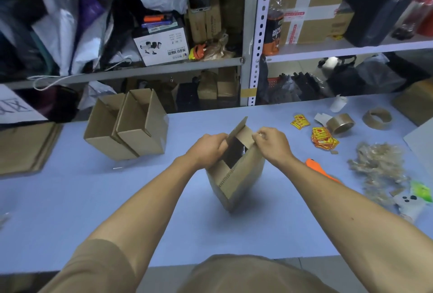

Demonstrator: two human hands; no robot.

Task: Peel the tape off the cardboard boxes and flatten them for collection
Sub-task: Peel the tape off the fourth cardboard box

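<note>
A small brown cardboard box (236, 181) stands tilted on one corner in the middle of the blue table (70, 210), its top flaps open and the dark inside showing. My left hand (207, 146) grips the box's left top edge. My right hand (273, 144) pinches a bit of clear tape at the box's right top edge. Two more open boxes (126, 126) lean together at the back left. A heap of peeled, crumpled tape (377, 171) lies at the right.
Flattened cardboard (25, 146) lies at the far left. On the right are an orange cutter (321, 169), yellow-red stickers (322, 138), a tape roll (341, 123) and a bare cardboard core (377, 118). Crowded metal shelves (251, 35) stand behind the table.
</note>
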